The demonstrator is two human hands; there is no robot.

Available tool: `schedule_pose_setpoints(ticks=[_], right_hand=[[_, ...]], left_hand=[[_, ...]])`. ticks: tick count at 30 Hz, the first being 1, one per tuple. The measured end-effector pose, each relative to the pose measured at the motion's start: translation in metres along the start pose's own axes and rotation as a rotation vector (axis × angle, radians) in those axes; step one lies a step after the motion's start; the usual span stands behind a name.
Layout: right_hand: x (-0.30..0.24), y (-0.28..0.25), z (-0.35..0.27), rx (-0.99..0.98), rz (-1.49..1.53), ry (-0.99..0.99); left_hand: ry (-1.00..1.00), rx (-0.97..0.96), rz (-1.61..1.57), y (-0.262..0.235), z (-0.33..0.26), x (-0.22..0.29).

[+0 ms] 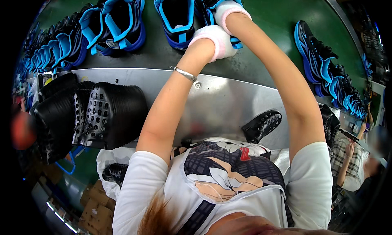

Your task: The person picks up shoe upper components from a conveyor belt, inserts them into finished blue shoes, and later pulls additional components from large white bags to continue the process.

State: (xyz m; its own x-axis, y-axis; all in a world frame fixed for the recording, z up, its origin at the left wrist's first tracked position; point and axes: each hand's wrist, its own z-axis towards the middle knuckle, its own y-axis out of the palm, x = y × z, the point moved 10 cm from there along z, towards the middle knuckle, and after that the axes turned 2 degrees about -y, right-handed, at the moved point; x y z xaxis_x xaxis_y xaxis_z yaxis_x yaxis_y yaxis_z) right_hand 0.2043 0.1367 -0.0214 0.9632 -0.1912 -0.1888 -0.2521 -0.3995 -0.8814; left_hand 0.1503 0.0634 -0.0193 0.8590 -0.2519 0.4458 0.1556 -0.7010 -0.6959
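Note:
Both my hands wear white knit gloves with pink cuffs and are at a black sneaker with bright blue lining [207,2], at the far middle of the green work surface. My left hand [214,41] is closed round its heel end, where a blue tab shows beside the glove. At the shoe's opening on the right side is my right hand [229,12], closed on it, with its fingertips hidden. The matching sneaker [176,14] stands upright just left of them, apart from my hands.
Rows of like sneakers line the surface at left [118,22] and right [316,59]. Black ribbed pieces with round holes [110,112] stand on the metal ledge [220,100]; a smaller black piece [262,126] lies nearer me. Another person [351,165] is at the right.

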Motion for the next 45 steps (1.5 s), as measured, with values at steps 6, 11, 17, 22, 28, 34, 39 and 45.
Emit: schedule_pose_setpoints(ticks=[6,11,17,22,28,34,39,45], right_hand=[[-0.015,-0.002,-0.004,-0.005,-0.136,-0.19],[-0.025,-0.018,-0.037,0.013,-0.351,-0.13],[-0.023,-0.024,-0.029,0.139,-0.373,-0.108],[-0.003,-0.026,-0.014,0.226,-0.203,-0.142],[0.032,-0.07,-0.132,0.391,0.284,-0.358],[0.126,-0.037,-0.264,0.455,0.378,-0.155],[0.153,0.022,-0.324,0.38,0.295,-0.135],[0.168,0.081,-0.328,0.492,0.141,-0.278]], left_hand=[[-0.014,0.028,0.034,-0.001,-0.006,-0.002],[0.048,0.09,-0.01,-0.001,-0.006,-0.011],[0.004,0.091,-0.057,-0.006,-0.006,-0.01],[-0.002,0.05,-0.077,-0.011,-0.006,-0.003],[0.019,0.069,-0.407,-0.059,-0.019,-0.04],[0.012,0.167,-0.62,-0.091,-0.027,-0.059],[0.037,0.194,-0.549,-0.082,-0.03,-0.05],[0.064,0.996,0.072,-0.041,-0.101,-0.031]])
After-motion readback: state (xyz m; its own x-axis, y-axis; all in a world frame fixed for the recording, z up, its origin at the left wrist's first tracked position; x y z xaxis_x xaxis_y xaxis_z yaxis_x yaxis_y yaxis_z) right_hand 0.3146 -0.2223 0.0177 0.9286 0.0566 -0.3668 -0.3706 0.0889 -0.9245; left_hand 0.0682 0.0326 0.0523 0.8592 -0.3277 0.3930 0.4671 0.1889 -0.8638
